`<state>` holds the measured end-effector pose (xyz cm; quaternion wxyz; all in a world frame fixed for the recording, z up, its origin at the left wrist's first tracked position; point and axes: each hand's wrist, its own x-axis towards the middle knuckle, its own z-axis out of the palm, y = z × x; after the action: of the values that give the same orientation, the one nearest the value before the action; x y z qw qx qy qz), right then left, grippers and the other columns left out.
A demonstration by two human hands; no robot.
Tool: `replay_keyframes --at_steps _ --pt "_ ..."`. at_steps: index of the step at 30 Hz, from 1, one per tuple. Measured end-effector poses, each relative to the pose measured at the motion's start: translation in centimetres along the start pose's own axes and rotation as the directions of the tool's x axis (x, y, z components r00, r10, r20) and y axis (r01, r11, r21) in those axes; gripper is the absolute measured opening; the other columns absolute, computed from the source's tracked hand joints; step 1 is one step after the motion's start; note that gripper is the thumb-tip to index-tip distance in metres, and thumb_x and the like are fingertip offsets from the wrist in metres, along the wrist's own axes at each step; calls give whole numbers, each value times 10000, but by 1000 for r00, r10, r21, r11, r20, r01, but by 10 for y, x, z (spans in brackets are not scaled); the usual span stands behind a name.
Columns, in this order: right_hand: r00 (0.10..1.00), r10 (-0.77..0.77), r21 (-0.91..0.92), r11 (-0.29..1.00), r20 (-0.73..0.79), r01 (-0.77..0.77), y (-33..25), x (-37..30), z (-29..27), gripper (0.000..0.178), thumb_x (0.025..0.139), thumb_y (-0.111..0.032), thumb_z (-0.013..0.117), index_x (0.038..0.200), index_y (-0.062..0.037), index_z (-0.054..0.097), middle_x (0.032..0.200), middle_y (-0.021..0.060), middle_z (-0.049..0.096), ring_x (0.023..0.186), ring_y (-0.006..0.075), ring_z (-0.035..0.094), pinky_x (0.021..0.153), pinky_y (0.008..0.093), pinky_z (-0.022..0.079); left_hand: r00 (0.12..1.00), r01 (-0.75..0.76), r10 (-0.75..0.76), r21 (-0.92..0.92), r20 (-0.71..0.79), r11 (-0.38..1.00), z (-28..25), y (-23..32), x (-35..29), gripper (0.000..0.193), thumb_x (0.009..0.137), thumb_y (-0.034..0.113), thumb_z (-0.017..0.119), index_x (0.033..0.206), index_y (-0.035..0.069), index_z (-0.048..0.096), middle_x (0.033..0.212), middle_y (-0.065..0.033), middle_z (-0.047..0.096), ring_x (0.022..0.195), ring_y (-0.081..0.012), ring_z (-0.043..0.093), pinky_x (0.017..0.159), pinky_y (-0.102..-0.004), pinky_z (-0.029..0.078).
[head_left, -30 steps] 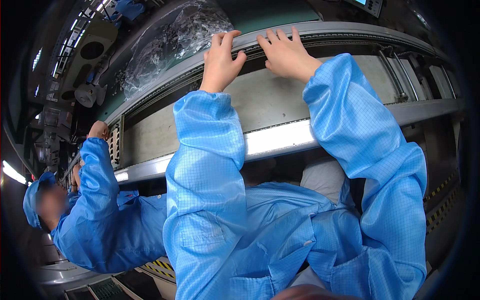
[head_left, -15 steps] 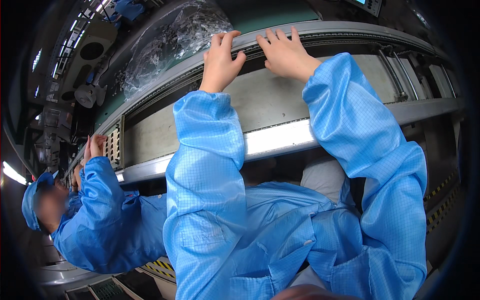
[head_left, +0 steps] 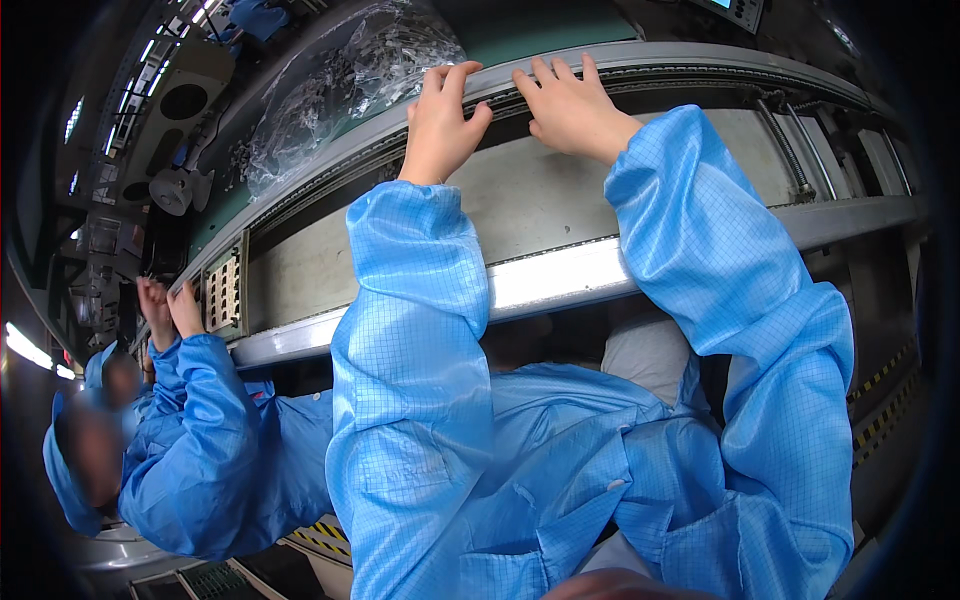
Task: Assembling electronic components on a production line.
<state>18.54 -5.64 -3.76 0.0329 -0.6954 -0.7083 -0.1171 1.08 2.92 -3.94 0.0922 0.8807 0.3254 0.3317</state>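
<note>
Both my hands rest at the far metal rail [head_left: 690, 55] of a conveyor [head_left: 545, 190]. My left hand [head_left: 443, 120] has its fingertips on the rail, beside a clear plastic bag [head_left: 400, 50] of small parts. Just right of it, my right hand [head_left: 575, 105] lies with its fingers spread over the rail and chain edge. Nothing shows in either hand. The pale conveyor bed stretches beneath my wrists. Blue checked sleeves cover both forearms.
A perforated tray [head_left: 224, 290] sits at the conveyor's left part, near a co-worker [head_left: 200, 440] in blue. Behind the bag runs a green surface [head_left: 545, 30]. A small fan [head_left: 180, 190] stands at the far left. A threaded rod [head_left: 787, 150] crosses the conveyor at right.
My hands have stayed in place. The co-worker's hands have moved apart and away from the perforated tray, and their head has shifted; another capped person now shows behind them.
</note>
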Motion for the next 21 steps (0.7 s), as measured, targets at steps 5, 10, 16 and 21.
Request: replay_keyframes --at_steps 5,10,16,21 --pt "1000 0 4 1000 2 0 0 0 0 702 878 -242 678 1494 -73 386 1510 233 406 1387 393 405 1131 666 238 1000 -3 3 2 0 1000 0 0 0 477 819 206 674 1285 173 576 1244 -120 552 1054 -312 611 925 -475 445" --pt "1000 4 0 1000 14 -4 0 -1 -1 710 879 -245 680 1498 -75 378 1513 231 401 1392 391 400 1130 668 241 1000 -1 1 -5 5 1000 -1 2 -1 479 817 204 674 1285 175 576 1245 -118 553 1050 -313 612 921 -476 445" --pt "1000 1 -19 1000 -31 -2 -1 -1 4 708 872 -242 682 1493 -76 386 1508 230 406 1384 390 409 1129 668 245 1000 12 -12 8 7 1000 -2 4 -2 480 816 203 673 1285 178 576 1245 -119 553 1055 -314 611 924 -477 445" --pt "999 -28 53 998 -37 30 8 -1 0 666 873 -236 666 1468 -74 412 1448 206 465 1344 367 447 1126 679 243 988 -83 109 219 -108 972 -24 36 -3 449 823 199 673 1264 158 600 1244 -122 571 1056 -317 625 923 -465 460"
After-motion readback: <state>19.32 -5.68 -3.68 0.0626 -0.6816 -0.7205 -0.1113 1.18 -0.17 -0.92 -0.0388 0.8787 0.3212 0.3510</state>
